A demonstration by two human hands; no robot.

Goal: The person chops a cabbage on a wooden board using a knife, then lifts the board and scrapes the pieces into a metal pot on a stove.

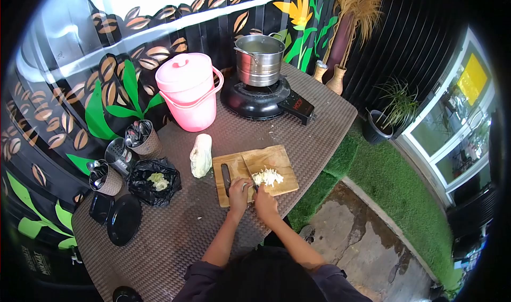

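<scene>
A wooden cutting board with a slot handle lies near the table's front edge. My right hand is closed around the handle of a knife, whose blade points away from me over the board. Close to its left, my left hand rests on the board with curled fingers; whatever is under the fingertips is too small to make out. Chopped pale pieces lie in a pile right of the blade. A whole napa cabbage stands apart, left of the board.
Behind are a pink lidded bucket and a steel pot on a black portable stove. At left are a black bag with scraps, utensil holders and a black oval plate.
</scene>
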